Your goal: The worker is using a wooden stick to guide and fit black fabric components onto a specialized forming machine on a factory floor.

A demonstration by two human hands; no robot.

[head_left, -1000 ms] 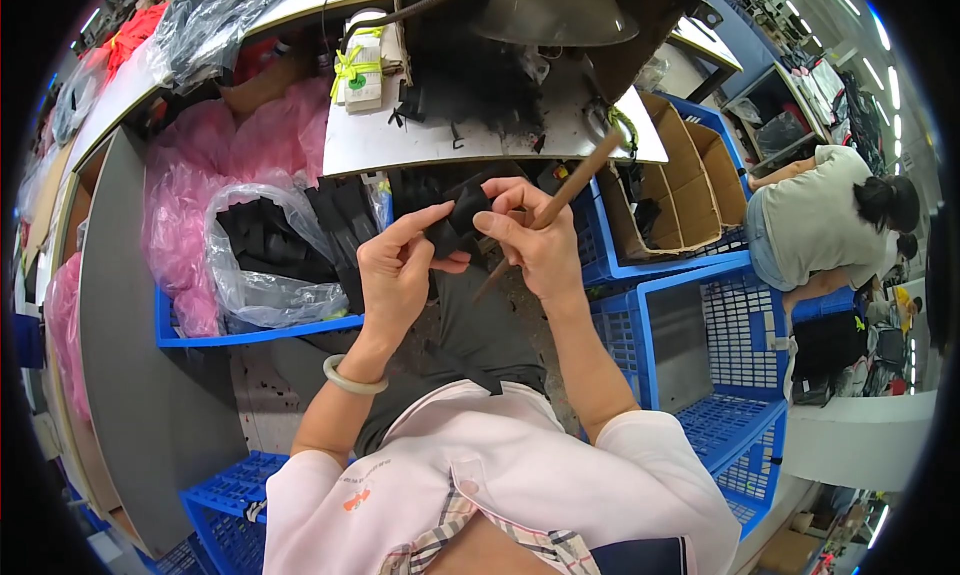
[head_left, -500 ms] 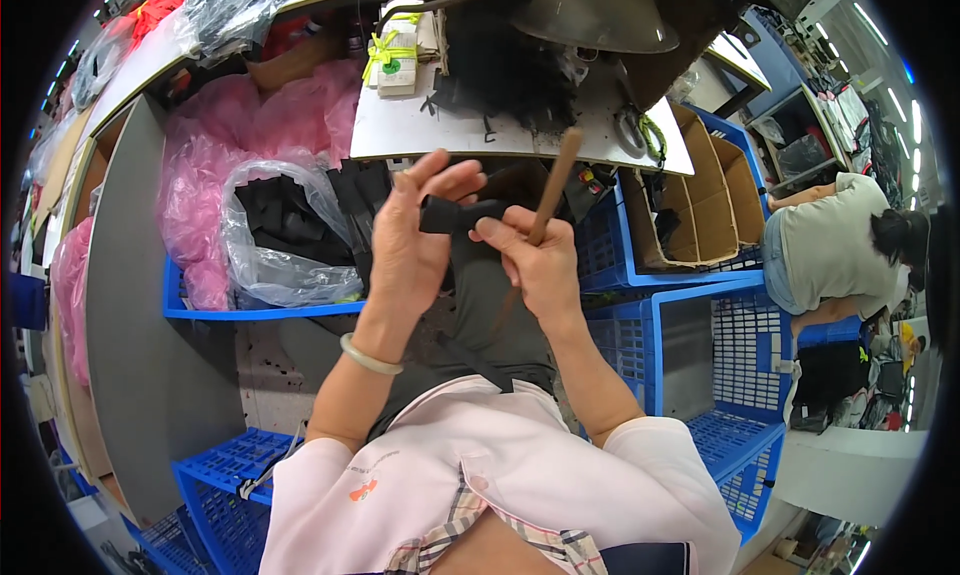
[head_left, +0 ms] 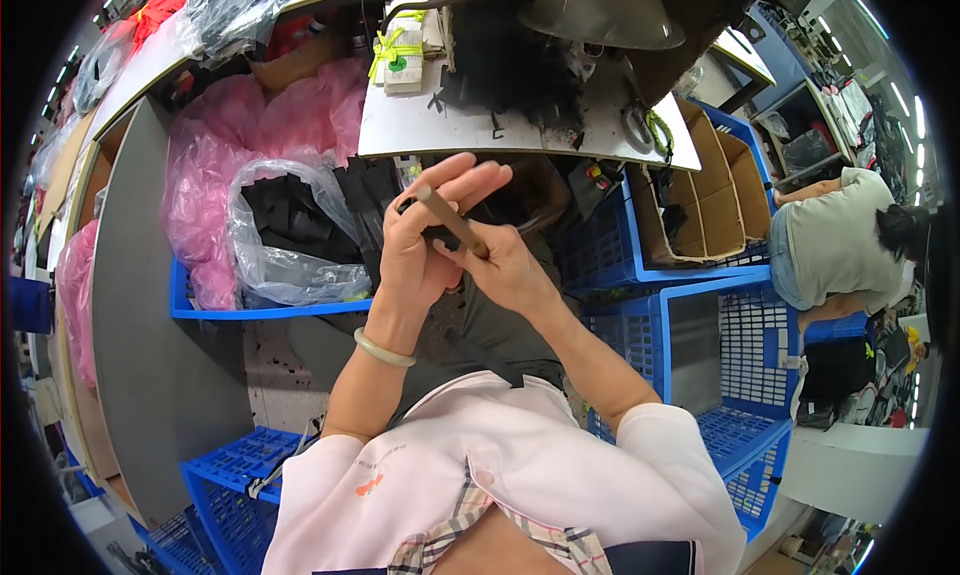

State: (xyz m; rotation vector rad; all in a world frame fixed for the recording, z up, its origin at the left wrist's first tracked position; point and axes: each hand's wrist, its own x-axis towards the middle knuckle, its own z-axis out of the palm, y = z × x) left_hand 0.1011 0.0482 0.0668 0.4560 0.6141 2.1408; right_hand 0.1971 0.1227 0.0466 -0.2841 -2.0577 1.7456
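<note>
The black material [head_left: 438,236] between your hands could slip or bunch if your right hand [head_left: 512,272], wrapped around the brown stick [head_left: 453,221], eases its grip, or if the stick crowds your left hand [head_left: 414,260], whose fingers are outstretched; whether they pinch anything cannot be told. Below the white table's edge [head_left: 395,133], the stick slants, blunt end upper left and tipped toward you, down rightward into your fist.

No text is legible: fine lettering [head_left: 384,455] on pale pink shirt [head_left: 430,485] and marks [head_left: 403,76] on white tied bundle [head_left: 409,43] are too small.
</note>
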